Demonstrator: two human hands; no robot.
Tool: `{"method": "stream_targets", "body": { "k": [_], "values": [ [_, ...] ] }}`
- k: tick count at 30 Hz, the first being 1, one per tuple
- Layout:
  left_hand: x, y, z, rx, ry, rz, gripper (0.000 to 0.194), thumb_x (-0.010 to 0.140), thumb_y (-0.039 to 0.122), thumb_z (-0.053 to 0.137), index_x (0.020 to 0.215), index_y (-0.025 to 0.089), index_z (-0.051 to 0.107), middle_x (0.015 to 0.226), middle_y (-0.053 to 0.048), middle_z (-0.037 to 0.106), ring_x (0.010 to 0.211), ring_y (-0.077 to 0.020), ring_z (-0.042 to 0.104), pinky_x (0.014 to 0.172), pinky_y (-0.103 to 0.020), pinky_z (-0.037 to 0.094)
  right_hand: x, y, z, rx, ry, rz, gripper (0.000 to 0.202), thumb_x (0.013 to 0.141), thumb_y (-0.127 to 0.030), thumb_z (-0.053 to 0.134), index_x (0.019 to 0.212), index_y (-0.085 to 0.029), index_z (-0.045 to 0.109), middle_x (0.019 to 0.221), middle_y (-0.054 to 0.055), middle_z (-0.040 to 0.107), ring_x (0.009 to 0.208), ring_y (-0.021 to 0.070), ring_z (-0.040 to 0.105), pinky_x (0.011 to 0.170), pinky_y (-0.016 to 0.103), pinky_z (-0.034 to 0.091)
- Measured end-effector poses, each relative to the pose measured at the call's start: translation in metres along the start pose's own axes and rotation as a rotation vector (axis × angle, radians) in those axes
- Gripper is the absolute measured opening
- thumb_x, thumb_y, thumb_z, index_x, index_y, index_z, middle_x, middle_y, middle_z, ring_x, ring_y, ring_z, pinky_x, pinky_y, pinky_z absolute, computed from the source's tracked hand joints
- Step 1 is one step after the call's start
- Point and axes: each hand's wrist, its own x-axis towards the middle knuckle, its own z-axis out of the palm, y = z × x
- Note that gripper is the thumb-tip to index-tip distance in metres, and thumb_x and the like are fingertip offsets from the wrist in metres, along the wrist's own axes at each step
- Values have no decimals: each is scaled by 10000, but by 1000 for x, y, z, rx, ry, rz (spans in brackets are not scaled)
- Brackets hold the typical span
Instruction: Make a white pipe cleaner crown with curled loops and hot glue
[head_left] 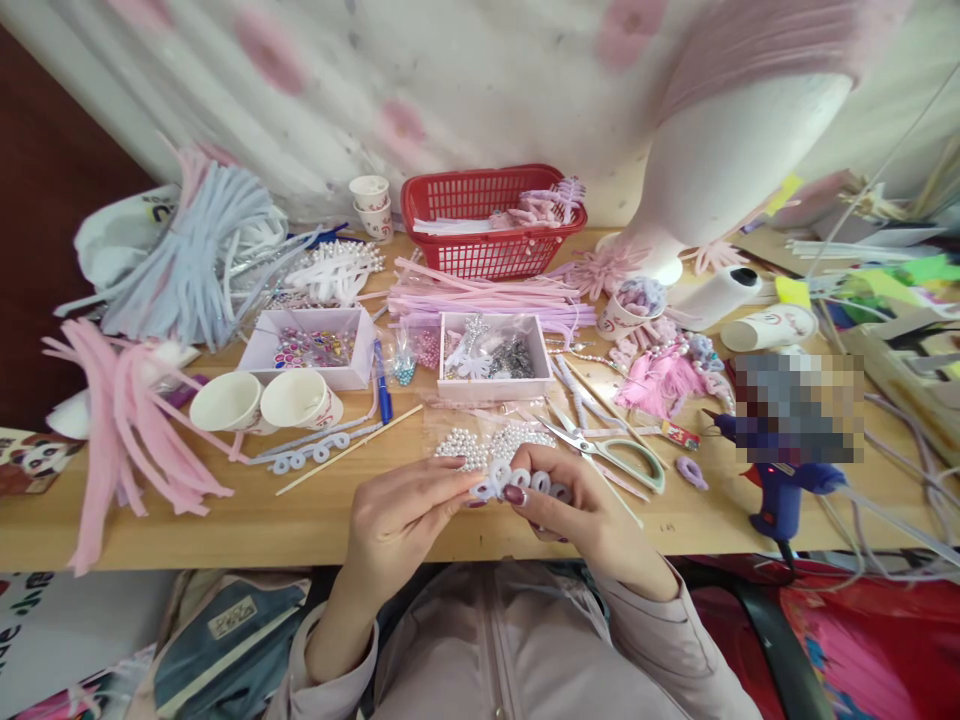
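Observation:
Both hands meet over the table's front edge around a strip of pale lilac-blue loops, bent from fuzzy stem. My left hand pinches its left end with fingers pressed together. The right end is gripped between thumb and curled fingers of my right hand. Just behind the hands lie bags of white pearl beads. Scissors with pale green handles rest open to the right of the beads. Another looped strip lies at the left beside a thin wooden stick.
Two paper cups and a box of colourful beads stand left. A white box holds silvery pieces. Behind are pink stems and a red basket. At right sits a blue glue gun.

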Motion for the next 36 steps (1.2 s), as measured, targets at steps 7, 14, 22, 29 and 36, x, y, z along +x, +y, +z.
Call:
{"method": "stream_targets", "body": {
  "k": [7, 14, 22, 29, 36],
  "values": [
    [2, 5, -2, 5, -8, -55, 174, 862, 123, 716, 954, 251, 791, 863, -11, 829, 810, -179, 791, 796, -256, 642, 1, 0, 0, -12, -14, -22, 310, 814, -404, 769, 771, -192, 546, 554, -91, 388, 476, 64, 271, 436, 219, 172],
    [4, 5, -5, -1, -51, -67, 148, 856, 121, 714, 939, 232, 767, 887, -21, 828, 882, -200, 788, 826, -255, 626, 1, -2, 2, -36, -12, -15, 335, 804, -438, 768, 758, -194, 544, 544, -91, 399, 467, 64, 274, 442, 224, 180],
    [6, 6, -7, 22, -85, -74, 115, 882, 143, 684, 921, 227, 753, 873, -24, 828, 898, -218, 787, 830, -278, 630, 1, -4, 2, -100, -3, -24, 345, 803, -471, 756, 767, -190, 558, 588, -72, 418, 510, 83, 323, 486, 237, 218],
    [6, 6, -6, 8, -70, -62, 103, 897, 173, 677, 907, 231, 762, 840, -28, 827, 862, -217, 792, 794, -270, 639, 1, -4, 2, -108, -13, -19, 354, 792, -488, 761, 755, -199, 559, 592, -67, 423, 529, 97, 319, 498, 242, 228],
    [6, 5, -6, -18, -60, -61, 109, 886, 145, 690, 903, 234, 750, 848, -10, 828, 874, -201, 791, 806, -242, 631, 2, -4, 2, -143, -20, -89, 331, 841, -480, 720, 757, -199, 565, 648, -53, 458, 563, 102, 366, 522, 256, 253]
  ]
}}
